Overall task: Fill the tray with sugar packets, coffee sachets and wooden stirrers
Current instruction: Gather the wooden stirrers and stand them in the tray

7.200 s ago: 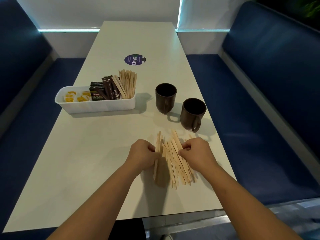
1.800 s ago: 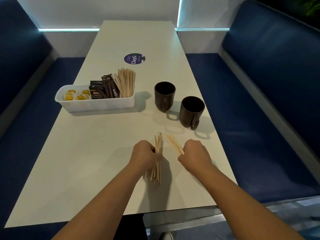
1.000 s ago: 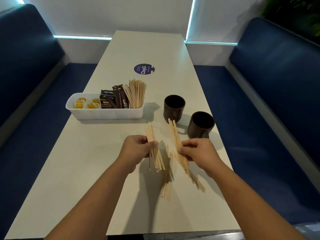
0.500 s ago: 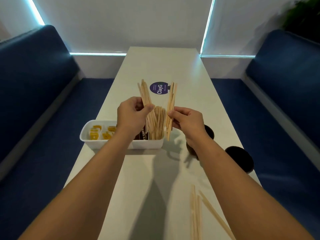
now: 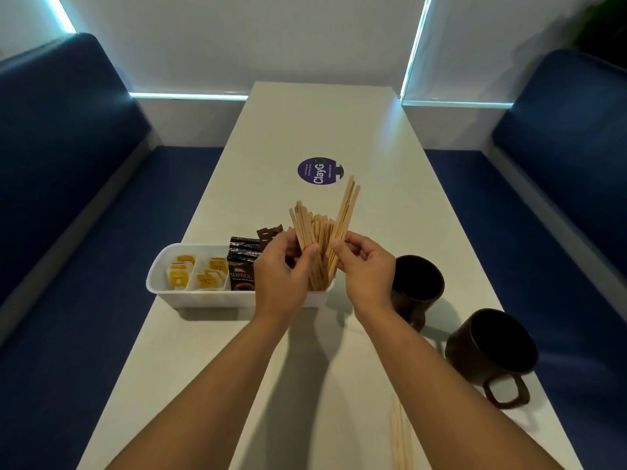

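Tray point(image 5: 190, 295): a white oblong tray is sitting on the pale bench point(image 5: 305, 123), directly under and just beyond both hands, its longer part stretching out to the left of the left hand.
Sugar packets point(image 5: 198, 274): white packets with yellow print are lying in the tray's end farthest to the left of the hands.
Coffee sachets point(image 5: 242, 266): dark brown sachets are standing upright in the middle of the tray, just left of the left hand — one is reading "SUPREM".
Stirrers in tray point(image 5: 320, 232): pale wooden sticks are standing on end in the tray's end between the two hands, fanning slightly.
Left hand point(image 5: 283, 276): it is pinching a bunch of stirrers point(image 5: 302, 222) between thumb and curled fingers, the sticks pointing up and leaning a little left.
Right hand point(image 5: 364, 266): it is pinching a few longer-looking stirrers point(image 5: 347, 205) between thumb and forefinger — these are leaning right, their tops rising above the rest; the other fingers are loosely curled.
Loose stirrers point(image 5: 398, 435): a few sticks are lying flat on the bench near the person, under the right forearm.
Mugs: one dark mug point(image 5: 417, 286) is standing just right of the right hand, a second mug point(image 5: 492, 351) nearer the person and further right.
Sticker point(image 5: 320, 171): a round purple sticker is lying on the bench beyond the hands.
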Demonstrator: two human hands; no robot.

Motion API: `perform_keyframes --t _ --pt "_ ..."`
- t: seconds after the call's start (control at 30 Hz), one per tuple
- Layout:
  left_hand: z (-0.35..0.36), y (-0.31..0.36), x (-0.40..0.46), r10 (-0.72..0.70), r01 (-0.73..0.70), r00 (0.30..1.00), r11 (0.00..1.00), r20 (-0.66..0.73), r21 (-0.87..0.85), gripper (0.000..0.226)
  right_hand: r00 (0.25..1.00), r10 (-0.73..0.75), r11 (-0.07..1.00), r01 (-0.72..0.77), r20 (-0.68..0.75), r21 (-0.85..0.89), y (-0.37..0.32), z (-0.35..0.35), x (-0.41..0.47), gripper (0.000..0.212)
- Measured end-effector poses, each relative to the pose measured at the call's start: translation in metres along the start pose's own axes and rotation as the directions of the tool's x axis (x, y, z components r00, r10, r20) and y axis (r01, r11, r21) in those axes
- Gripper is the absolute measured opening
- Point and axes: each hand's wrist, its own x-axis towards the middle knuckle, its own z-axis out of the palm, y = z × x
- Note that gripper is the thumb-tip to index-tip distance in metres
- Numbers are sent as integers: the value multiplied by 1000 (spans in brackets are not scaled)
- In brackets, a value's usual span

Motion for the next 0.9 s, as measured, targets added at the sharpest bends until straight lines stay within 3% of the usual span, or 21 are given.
perform_keyframes --t 0.27,0.63,0.9 --pt "-13 0 0 -57 43 995 985 77 165 14 997 -52 998 54 61 -33 8 5 -10 18" --pt "-24 5 15 -181 92 967 905 181 416 20 984 -108 953 144 145 -268 8 5 -17 21" --pt "-30 11 15 -206 4 891 895 404 447 24 970 -73 892 168 233 -419 11 -4 -17 24"
